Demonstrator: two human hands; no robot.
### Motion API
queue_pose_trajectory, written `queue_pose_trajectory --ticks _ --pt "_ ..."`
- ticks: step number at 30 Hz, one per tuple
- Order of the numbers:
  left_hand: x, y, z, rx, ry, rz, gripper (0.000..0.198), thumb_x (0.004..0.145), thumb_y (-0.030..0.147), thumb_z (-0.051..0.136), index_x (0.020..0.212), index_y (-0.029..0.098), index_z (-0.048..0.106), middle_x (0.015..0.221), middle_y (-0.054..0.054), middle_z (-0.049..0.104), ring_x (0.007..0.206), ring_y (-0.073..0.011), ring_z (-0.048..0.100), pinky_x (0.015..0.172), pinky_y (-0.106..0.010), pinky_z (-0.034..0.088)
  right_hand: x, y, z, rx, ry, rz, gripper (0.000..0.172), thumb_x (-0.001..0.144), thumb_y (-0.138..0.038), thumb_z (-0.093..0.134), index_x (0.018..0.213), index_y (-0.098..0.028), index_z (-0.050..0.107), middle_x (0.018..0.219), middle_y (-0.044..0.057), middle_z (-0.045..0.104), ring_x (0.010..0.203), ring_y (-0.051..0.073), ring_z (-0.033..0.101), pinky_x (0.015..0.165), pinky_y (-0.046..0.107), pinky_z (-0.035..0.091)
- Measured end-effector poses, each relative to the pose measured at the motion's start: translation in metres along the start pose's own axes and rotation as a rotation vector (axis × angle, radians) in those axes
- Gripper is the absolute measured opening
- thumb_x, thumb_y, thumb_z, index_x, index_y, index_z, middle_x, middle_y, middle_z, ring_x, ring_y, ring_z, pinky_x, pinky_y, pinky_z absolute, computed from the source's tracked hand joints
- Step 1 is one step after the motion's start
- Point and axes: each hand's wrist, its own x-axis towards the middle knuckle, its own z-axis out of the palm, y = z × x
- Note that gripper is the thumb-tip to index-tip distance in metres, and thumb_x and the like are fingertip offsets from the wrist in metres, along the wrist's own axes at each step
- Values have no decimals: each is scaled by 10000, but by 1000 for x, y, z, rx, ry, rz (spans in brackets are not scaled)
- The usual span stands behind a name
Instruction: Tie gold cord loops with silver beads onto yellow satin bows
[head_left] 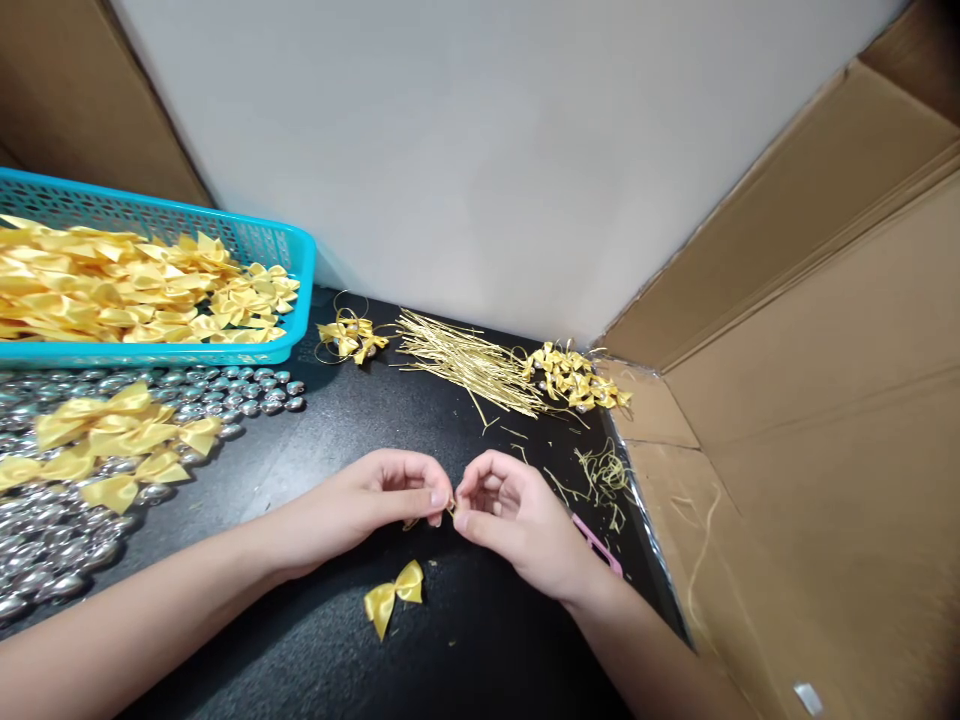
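My left hand (390, 495) and my right hand (506, 510) meet above the black table (337, 420), fingertips pinched together on a small gold piece, likely a thin gold wire (448, 508); most of it is hidden by the fingers. Just below the hands a yellow satin bow (393, 595) lies loose on the table. A bundle of gold wires (465, 362) lies further back. Small piles of finished yellow bows (577, 378) and another cluster (349, 338) sit near the wall.
A blue basket (296, 300) full of yellow bows stands at the back left. Silver heart beads (52, 540) cover the left of the table, with several bows on top. Cardboard (810, 420) rises on the right. A pink tool (596, 542) lies under my right wrist.
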Motion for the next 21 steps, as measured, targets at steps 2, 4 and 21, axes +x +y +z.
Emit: queue_pose_trajectory --ticks 2,4,21 --pt "0 0 2 -4 13 -1 282 786 426 677 667 183 600 645 43 532 642 -137 413 630 -257 300 0 1 1 -63 4 -33 236 654 -171 765 754 -201 554 745 -33 598 694 124 573 716 284 479" --pt "0 1 5 -1 34 1 295 779 446 676 670 185 593 644 46 514 643 -139 398 629 -259 297 -1 2 3 -123 19 -73 182 673 -139 699 757 -201 550 737 -32 587 696 126 560 717 286 476" --pt "3 -5 9 38 162 50 305 788 474 650 700 187 599 638 40 510 606 -133 380 594 -252 309 0 7 8 -209 178 -201 193 676 -137 632 762 -222 482 713 -34 583 673 133 549 680 285 473"
